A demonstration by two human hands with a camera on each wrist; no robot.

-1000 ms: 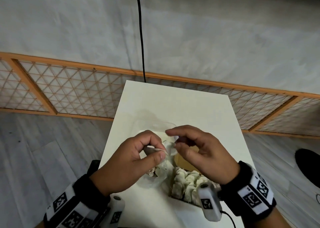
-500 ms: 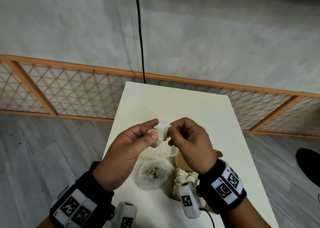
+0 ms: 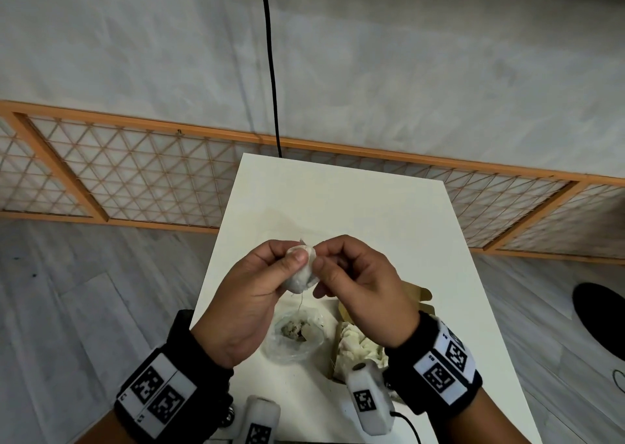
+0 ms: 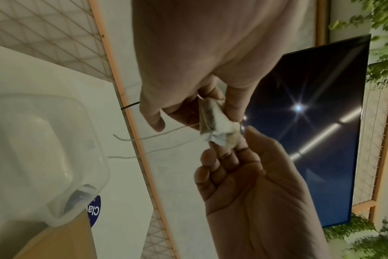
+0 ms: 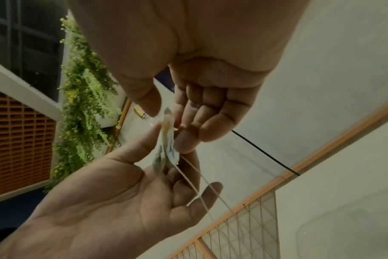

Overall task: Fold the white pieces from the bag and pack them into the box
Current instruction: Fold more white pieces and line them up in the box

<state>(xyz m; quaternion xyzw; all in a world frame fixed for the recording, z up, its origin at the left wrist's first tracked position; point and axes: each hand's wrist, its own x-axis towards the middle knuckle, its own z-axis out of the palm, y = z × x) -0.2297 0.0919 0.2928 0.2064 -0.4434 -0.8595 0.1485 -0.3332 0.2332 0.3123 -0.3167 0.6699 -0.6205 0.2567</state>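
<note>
Both hands hold one small white piece (image 3: pixel 301 273) in the air above the table (image 3: pixel 338 200). My left hand (image 3: pixel 293 251) pinches its left side between thumb and forefinger. My right hand (image 3: pixel 319 256) pinches its right edge. The piece (image 4: pixel 215 122) looks creased and partly folded, and thin threads (image 4: pixel 155 136) trail from it. In the right wrist view the piece (image 5: pixel 166 145) stands edge-on between the fingertips. Below the hands lies a clear bag (image 3: pixel 294 333) with a few pieces in it. Beside it, the cardboard box (image 3: pixel 419 295) holds several folded white pieces (image 3: pixel 358 342).
A clear plastic tray (image 4: pixel 44 149) lies on the table beyond the bag, mostly hidden by my hands in the head view. A black cable (image 3: pixel 270 71) hangs down behind the table's far edge. An orange lattice screen (image 3: pixel 135 173) runs along the wall.
Both hands have lifted from just above the bag, carrying the white piece up and away from me. The piece is now gathered tighter between the two pinches.
</note>
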